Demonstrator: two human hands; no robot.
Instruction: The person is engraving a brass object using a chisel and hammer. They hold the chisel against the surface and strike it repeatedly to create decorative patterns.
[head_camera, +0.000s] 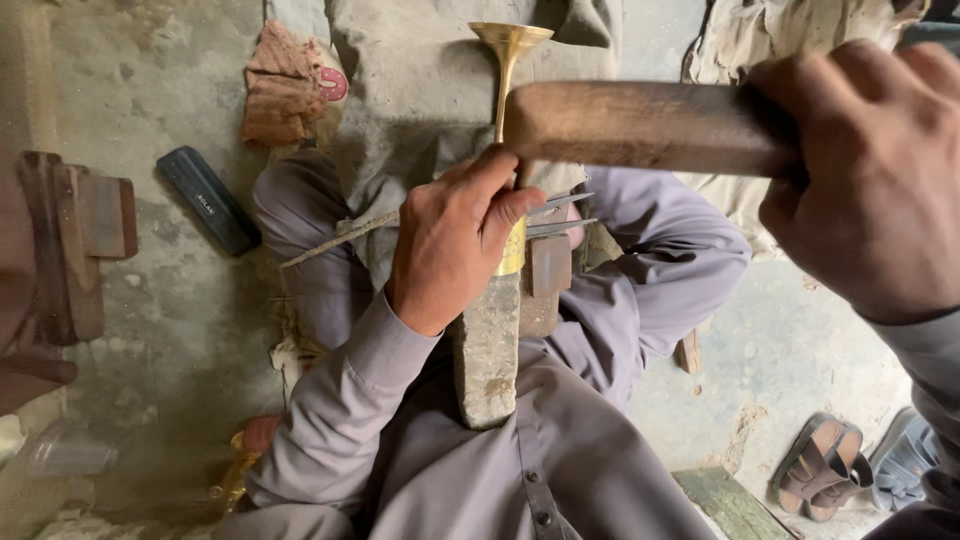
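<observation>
**Colours at the Workplace**

The flared horn was bright golden brass. The mallet showed brown wood, the stone block mottled grey. Clothing was plain grey-lilac. A black case, reddish-brown rag and brown sandals lay on the grey floor.

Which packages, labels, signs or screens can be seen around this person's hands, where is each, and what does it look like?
Dark case: on the concrete floor at upper left, long and flat with rounded ends, black with a small pale label near its middle.
Round tag: at the edge of the reddish cloth bundle at the top, pink-red with white marks.
No signs or screens show.
</observation>
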